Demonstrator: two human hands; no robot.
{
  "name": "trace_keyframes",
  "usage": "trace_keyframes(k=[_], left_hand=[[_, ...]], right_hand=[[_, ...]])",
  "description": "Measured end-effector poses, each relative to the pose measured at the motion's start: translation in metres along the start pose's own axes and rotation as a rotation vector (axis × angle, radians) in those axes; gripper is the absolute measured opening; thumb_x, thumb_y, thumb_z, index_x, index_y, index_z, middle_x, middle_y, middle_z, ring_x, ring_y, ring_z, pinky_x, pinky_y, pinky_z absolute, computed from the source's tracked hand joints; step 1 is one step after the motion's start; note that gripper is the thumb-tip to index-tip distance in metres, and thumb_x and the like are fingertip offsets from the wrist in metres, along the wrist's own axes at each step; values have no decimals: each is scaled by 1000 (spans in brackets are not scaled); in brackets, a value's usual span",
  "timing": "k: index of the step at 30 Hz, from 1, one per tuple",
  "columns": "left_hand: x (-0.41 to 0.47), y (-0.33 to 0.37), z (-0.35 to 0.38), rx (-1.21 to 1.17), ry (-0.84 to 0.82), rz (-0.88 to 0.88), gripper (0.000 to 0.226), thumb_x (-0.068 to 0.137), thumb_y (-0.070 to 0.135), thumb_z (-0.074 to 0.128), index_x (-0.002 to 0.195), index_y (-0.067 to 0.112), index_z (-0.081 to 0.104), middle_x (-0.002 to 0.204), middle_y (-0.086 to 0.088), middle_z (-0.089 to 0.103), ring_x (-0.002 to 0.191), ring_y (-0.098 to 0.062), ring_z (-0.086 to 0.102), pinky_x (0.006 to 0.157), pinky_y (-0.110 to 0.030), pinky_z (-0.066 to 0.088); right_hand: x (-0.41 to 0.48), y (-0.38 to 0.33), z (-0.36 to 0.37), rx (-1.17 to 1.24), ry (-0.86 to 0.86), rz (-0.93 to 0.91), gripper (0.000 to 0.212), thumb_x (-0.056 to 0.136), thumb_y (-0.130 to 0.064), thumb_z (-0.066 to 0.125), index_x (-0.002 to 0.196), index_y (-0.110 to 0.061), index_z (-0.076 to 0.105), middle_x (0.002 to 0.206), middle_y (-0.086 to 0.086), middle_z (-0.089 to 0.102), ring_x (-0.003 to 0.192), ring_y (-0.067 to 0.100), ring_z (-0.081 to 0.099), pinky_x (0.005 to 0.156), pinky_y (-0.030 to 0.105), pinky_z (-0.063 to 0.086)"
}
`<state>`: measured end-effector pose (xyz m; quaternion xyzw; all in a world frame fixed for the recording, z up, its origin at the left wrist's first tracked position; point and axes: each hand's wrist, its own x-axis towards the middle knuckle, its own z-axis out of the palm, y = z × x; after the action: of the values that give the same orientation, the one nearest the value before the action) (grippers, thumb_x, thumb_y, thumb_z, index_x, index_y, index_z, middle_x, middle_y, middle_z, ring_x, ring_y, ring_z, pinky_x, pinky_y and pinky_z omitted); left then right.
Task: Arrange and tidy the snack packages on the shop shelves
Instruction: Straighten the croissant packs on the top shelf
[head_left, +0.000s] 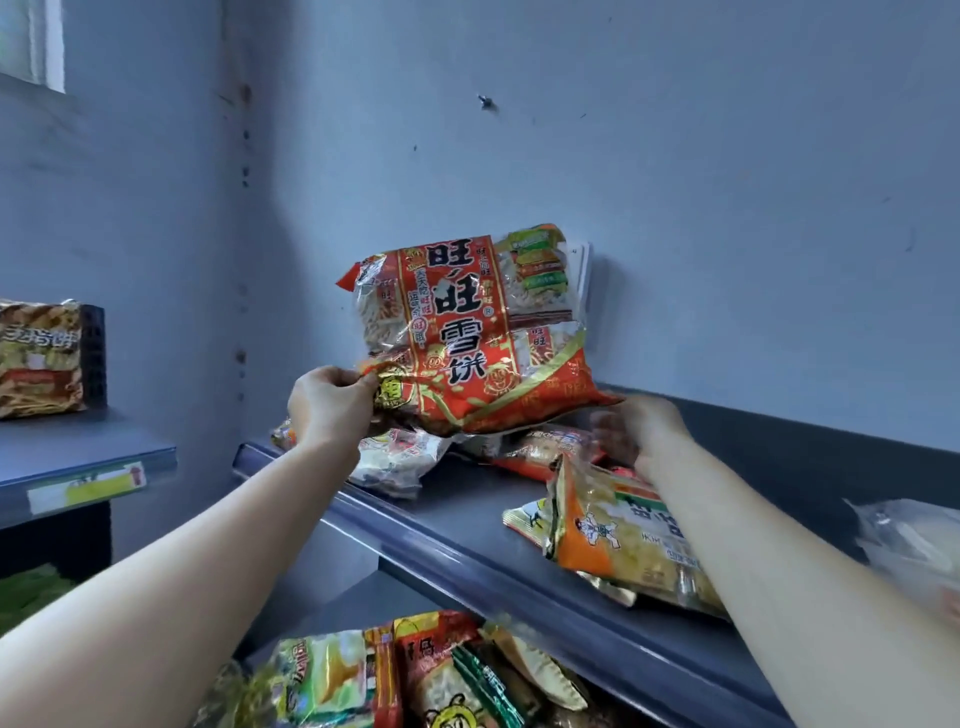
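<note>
Up at the top shelf (467, 525), my left hand (332, 405) pinches the lower left corner of the red rice cracker bag (467, 332), thumb and fingers curled on the crimped seam. The bag is upright over the back of the shelf near the wall, its printed face toward me. Its long axis runs almost vertical, with the top tipped a little to the left and the bottom seam slanting down toward the right. Behind it a second cracker bag (540, 270) with green and orange labels leans on the wall. My right hand (639, 431) is blurred just under the red bag's lower right corner, fingers loose and holding nothing; whether it touches the bag I cannot tell. On the shelf lie a white packet (400, 457) at the left front edge, an orange and yellow bag (623, 535) near the front edge beside my right forearm, and a clear bag (909, 540) at the right end. The lower shelf (332, 603) holds a jumble of packets (415, 670). The side shelf (78, 447) on the left carries a brown and yellow packet (39, 358).
</note>
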<state>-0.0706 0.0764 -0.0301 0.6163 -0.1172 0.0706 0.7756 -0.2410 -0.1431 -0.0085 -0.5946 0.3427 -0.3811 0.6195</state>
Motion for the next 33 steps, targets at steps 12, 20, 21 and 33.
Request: trace_keyframes(k=[12,20,21,33], left_hand=[[53,-30,28,58,-33,26,24,83,16,73,66,7,60,72,-15,64,73,-40,70,66,-54,59],[69,-37,45,19,-58,38,24,86,14,71,66,9,59,74,-16,64,79,-44,68,66,-55,58],[69,-38,47,23,-57,39,24,86,15,71,66,9,59,74,-15,64,79,-44,68,68,-56,58],[49,-42,107,-46,-225,18,24,88,10,67,66,8,58,77,-15,61,73,-35,65,63,-46,60]], right_hand=[[75,24,28,-1115,-170,40,54,88,-48,63,115,-1,60,110,15,66,98,25,65,82,35,51],[110,41,32,-1506,-172,-50,80,70,-71,63,134,-25,51,136,-4,54,123,22,52,99,36,45],[116,44,31,-1534,-202,-59,79,70,-70,63,134,-26,51,136,-5,54,123,22,52,101,38,44],[94,15,-34,-1560,-261,330,20,95,-24,59,103,-7,63,110,10,68,84,22,64,76,36,50]])
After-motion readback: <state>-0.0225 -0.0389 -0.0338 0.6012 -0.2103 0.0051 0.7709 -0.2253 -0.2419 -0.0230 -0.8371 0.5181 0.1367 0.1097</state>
